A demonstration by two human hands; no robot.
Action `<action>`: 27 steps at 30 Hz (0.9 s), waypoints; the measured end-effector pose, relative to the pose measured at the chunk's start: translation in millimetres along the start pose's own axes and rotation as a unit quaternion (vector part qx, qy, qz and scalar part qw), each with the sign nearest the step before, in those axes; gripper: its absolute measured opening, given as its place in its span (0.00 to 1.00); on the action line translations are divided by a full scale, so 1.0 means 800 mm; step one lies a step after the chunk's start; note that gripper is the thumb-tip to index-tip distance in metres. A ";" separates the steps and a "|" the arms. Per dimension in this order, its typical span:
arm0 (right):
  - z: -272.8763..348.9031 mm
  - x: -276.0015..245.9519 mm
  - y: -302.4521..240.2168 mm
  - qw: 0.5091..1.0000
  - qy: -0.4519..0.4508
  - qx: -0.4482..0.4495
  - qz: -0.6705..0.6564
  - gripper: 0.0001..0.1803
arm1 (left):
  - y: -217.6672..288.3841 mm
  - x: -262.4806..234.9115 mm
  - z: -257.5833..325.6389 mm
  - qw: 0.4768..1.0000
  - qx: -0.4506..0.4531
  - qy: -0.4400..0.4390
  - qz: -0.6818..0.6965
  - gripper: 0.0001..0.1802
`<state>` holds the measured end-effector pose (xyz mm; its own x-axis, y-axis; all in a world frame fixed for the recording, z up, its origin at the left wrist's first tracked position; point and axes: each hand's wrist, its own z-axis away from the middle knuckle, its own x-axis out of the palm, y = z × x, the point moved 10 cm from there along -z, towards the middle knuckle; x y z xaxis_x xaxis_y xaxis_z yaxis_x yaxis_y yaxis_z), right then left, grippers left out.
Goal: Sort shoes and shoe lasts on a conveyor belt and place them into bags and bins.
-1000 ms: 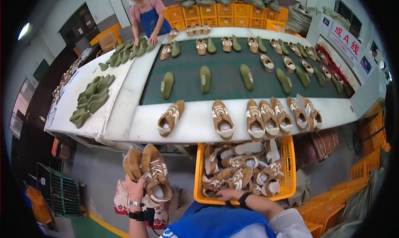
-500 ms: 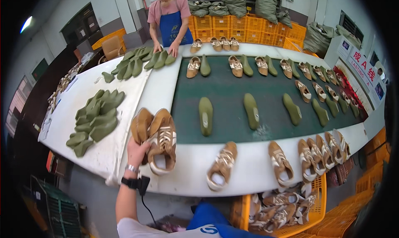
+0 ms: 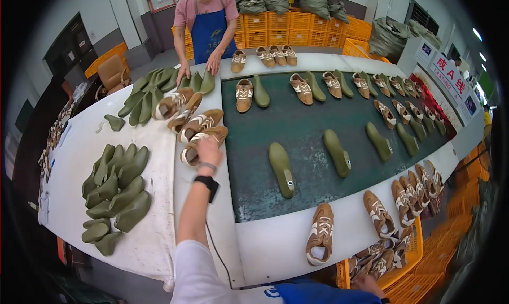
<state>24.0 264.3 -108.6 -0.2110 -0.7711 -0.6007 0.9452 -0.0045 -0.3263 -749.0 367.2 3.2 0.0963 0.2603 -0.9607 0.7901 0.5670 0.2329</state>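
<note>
My left hand (image 3: pixel 209 151), with a black watch at the wrist, reaches out over the white table (image 3: pixel 159 161). Its fingers lie closed on the nearest brown-and-white shoe (image 3: pixel 197 145). That shoe is the near end of a slanting row with three more brown shoes (image 3: pixel 186 113) beyond it, all lying on their sides. Only a sliver of my right hand (image 3: pixel 366 284) shows at the lower edge, beside the orange crate (image 3: pixel 408 261) of brown shoes. Its fingers are hidden.
A dark green belt (image 3: pixel 307 129) carries olive shoe lasts (image 3: pixel 281 168) and brown shoes. More shoes (image 3: pixel 320 234) line the white near edge. Olive lasts (image 3: pixel 114 195) are piled at the left. A person in a blue apron (image 3: pixel 209 31) stands at the far end, hands on more lasts.
My left hand has carried the brown shoes from near my body out onto the white table, where they now lie in a row. My right hand has dropped to the lower edge.
</note>
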 end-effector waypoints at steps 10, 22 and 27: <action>-0.029 -0.017 -0.275 0.936 0.134 -0.295 0.138 0.22 | 0.401 0.080 0.386 0.830 0.327 -0.186 0.411 0.29; -0.098 -0.229 0.006 0.932 0.279 -0.105 0.208 0.16 | 0.471 0.051 0.453 0.788 0.493 -0.229 0.289 0.28; -0.097 -0.286 -0.036 0.911 0.295 -0.275 -0.090 0.13 | 0.484 0.070 0.449 0.826 0.461 -0.246 0.210 0.28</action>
<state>25.8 490.6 -18.6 -0.6002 -0.3126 -0.7362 0.6491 0.3474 -0.6767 -220.4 320.4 -15.1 0.5345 -0.1957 -0.8222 0.7280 -0.3876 0.5655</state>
